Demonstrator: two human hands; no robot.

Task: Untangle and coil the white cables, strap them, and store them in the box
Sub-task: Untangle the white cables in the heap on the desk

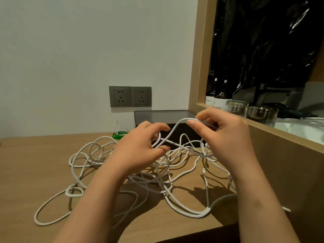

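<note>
A white cable (172, 130) between right hand (226, 137) fingers (192, 122) and left hand (138, 146) fingers (161, 128)

Camera: one, worn on the person's head.
Faces: forward and down, over the table (43, 172) to the wall (70, 50).
Nearness: very close; the left hand (138, 146) and right hand (226, 135) sit mid-picture, arms reaching in from below.
</note>
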